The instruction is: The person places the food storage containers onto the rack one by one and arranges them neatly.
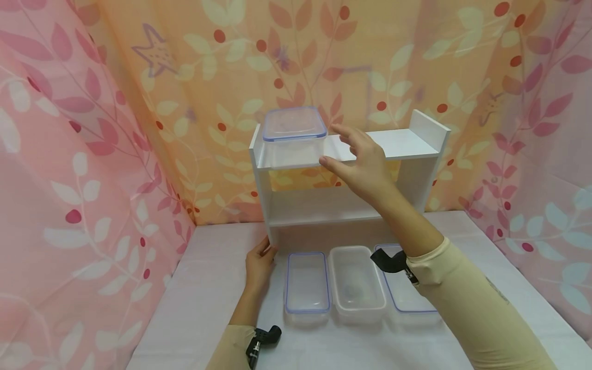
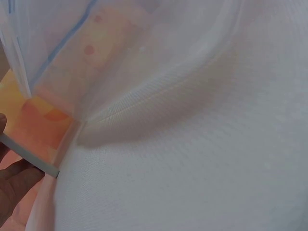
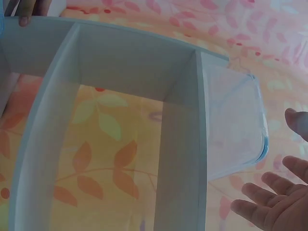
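Observation:
A clear plastic food container (image 1: 294, 134) with a blue-edged lid stands at the left end of the top board of a white two-tier shelf (image 1: 416, 144). Just right of that container is my right hand (image 1: 365, 162), thumb and fingers spread apart; in the right wrist view a gap shows between the fingers (image 3: 269, 185) and the container (image 3: 236, 120). Low down at the shelf's left side panel, my left hand (image 1: 260, 262) grips the panel's edge. The left wrist view shows thumb and fingers (image 2: 21, 180) on either side of that panel (image 2: 31, 156).
On the white table (image 1: 185, 308), three containers sit in a row before the shelf: a blue-rimmed one (image 1: 307, 282) at left, a whitish-rimmed one (image 1: 358, 282) in the middle, and another blue-rimmed one (image 1: 407, 293) partly behind my right forearm. Patterned curtains (image 1: 185, 128) surround the table.

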### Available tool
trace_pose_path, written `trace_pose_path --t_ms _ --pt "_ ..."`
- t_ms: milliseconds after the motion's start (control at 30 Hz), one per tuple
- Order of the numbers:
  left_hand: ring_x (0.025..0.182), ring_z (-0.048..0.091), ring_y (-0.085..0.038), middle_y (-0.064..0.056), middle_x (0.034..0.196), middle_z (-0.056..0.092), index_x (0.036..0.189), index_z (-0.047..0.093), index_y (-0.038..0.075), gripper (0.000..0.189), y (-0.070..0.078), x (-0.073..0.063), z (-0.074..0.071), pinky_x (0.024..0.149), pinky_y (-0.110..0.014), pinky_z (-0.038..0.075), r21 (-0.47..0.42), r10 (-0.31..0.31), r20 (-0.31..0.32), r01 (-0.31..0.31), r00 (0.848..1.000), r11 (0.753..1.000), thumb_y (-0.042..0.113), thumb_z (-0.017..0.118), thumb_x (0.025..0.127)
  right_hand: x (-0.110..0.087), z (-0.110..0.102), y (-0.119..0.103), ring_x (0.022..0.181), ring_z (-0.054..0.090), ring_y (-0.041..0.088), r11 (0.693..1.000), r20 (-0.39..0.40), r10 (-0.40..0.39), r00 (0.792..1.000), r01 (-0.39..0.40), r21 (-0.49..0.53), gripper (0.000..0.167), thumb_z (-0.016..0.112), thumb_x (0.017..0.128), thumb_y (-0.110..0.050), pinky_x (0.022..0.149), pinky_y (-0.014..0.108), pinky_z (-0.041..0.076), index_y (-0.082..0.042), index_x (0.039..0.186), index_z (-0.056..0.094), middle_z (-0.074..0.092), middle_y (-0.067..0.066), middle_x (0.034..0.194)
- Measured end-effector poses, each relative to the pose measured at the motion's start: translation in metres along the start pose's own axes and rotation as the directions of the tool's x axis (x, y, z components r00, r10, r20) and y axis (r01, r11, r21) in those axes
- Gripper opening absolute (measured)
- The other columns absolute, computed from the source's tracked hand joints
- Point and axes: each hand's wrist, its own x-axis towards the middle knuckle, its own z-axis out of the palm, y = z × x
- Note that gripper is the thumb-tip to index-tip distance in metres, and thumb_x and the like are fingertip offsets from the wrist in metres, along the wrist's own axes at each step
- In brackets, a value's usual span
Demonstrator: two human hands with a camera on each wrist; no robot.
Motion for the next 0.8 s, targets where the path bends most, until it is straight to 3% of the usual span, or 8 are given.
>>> trace_pose_path --t_ms 100,333,467,700,800 --pt "0.123 0.065 -0.028 -0.012 0.144 0.06 0.145 0.058 0.011 0.048 0.0 0.0 0.001 0.09 -0.044 0.058 -0.002 0.007 -0.003 -0.007 1.0 1.0 0.015 0.07 0.098 -0.006 -0.004 0.0 0.133 0.058 0.03 1.0 -0.007 -0.016 1.0 0.016 0.002 0.062 0.083 0.087 -0.024 0.109 0.051 0.047 -0.012 0.143 0.059 0.062 0.006 0.142" --pt "0.123 0.065 -0.029 -0.013 0.144 0.06 0.145 0.058 0.01 0.048 -0.002 0.002 0.001 0.086 -0.027 0.057 0.014 0.02 -0.006 -0.019 1.0 1.0 0.014 0.07 0.099 -0.02 -0.011 0.001 0.128 0.061 0.029 1.0 -0.023 -0.028 0.999 0.028 0.0 0.058 0.083 0.088 -0.02 0.107 0.051 0.048 -0.01 0.141 0.062 0.064 0.007 0.139" --pt "0.124 0.063 -0.031 -0.015 0.146 0.057 0.146 0.055 0.008 0.049 0.002 0.001 0.0 0.091 -0.035 0.057 0.015 0.024 0.012 -0.024 1.0 1.0 0.013 0.068 0.099 -0.028 -0.016 0.003 0.127 0.062 0.026 0.998 -0.04 -0.059 0.997 0.058 -0.024 0.054 0.083 0.088 -0.018 0.106 0.051 0.049 -0.01 0.138 0.064 0.065 0.006 0.137" --pt "0.124 0.063 -0.037 -0.021 0.145 0.056 0.146 0.053 0.0 0.049 0.03 -0.01 -0.002 0.095 -0.053 0.055 -0.006 0.015 0.043 -0.015 0.999 1.0 0.005 0.066 0.099 -0.045 -0.024 0.008 0.126 0.062 0.024 0.989 -0.062 -0.136 0.989 0.132 -0.065 0.052 0.083 0.086 -0.013 0.104 0.05 0.051 -0.007 0.135 0.066 0.068 0.007 0.134" --pt "0.123 0.063 -0.037 -0.019 0.145 0.057 0.145 0.054 0.002 0.048 0.019 -0.008 0.0 0.093 -0.048 0.057 -0.011 0.029 0.021 -0.029 0.999 1.0 0.007 0.067 0.099 -0.053 -0.027 0.01 0.125 0.063 0.022 0.984 -0.076 -0.17 0.982 0.165 -0.074 0.053 0.084 0.085 -0.01 0.103 0.049 0.052 -0.006 0.135 0.066 0.068 0.007 0.133"
